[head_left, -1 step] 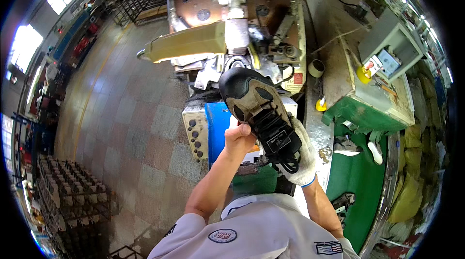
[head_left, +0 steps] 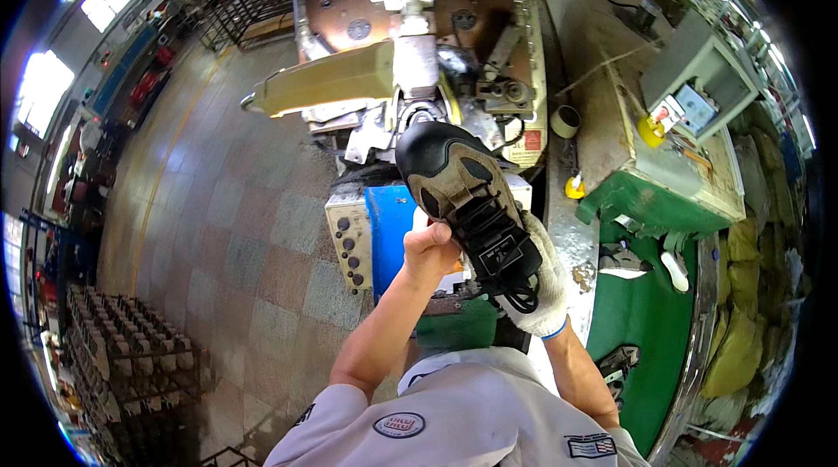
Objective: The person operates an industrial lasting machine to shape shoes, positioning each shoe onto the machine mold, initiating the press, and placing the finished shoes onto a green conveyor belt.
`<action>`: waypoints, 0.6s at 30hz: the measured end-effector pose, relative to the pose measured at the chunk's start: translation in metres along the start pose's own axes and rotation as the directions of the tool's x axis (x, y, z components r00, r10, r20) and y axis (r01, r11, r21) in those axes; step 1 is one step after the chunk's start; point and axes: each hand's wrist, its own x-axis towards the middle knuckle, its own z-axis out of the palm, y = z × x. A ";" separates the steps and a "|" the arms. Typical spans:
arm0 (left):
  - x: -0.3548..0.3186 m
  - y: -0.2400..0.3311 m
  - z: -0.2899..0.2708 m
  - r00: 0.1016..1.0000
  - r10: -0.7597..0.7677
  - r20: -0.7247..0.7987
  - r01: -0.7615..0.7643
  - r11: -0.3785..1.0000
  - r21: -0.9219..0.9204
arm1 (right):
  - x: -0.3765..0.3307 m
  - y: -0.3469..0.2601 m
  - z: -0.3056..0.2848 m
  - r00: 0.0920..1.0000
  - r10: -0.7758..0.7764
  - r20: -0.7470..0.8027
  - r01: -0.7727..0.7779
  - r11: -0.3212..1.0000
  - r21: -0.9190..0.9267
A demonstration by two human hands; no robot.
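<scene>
You hold a shoe [head_left: 471,205] up in front of you, sole turned toward you, its black toe end pointing up and away at the machine [head_left: 410,57] and its heel end low between your hands. Your left hand [head_left: 429,249], bare, is clenched around the left edge of the shoe near the heel, thumb side up. Your right hand [head_left: 541,288] wears a white knitted glove with a blue cuff and wraps the shoe's right side and heel from below, fingers closed on it. The sole is tan in the middle with black tread patches and a black rim, and black laces hang loose under the heel by the glove. Just beyond the toe stands the machine's metal head with a tan, boot-shaped form [head_left: 332,83] sticking out to the left. Below the shoe sits a blue panel [head_left: 388,223] beside a pale control box [head_left: 347,244] with a row of knobs. To your right a green surface [head_left: 646,310] carries a few shoe parts, and a small roll of tape [head_left: 565,121] lies on the grey bench behind it
</scene>
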 end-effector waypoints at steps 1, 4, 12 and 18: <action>0.002 -0.003 0.006 0.999 -0.037 -0.008 0.037 0.999 -0.010 | -0.006 -0.005 0.000 0.997 0.062 -0.035 -0.061 0.998 0.004; 0.006 -0.017 0.009 0.995 -0.089 -0.038 0.089 0.996 -0.008 | -0.009 -0.016 -0.024 0.998 0.059 0.006 -0.058 0.991 -0.123; 0.015 -0.066 0.057 0.929 -0.301 -0.213 0.274 0.951 -0.145 | -0.067 -0.012 -0.049 0.870 0.472 -0.141 -0.427 0.865 0.263; 0.036 -0.054 0.062 0.877 -0.390 -0.282 0.477 0.780 0.406 | -0.076 -0.027 -0.093 0.635 0.771 -0.048 -0.269 0.280 0.922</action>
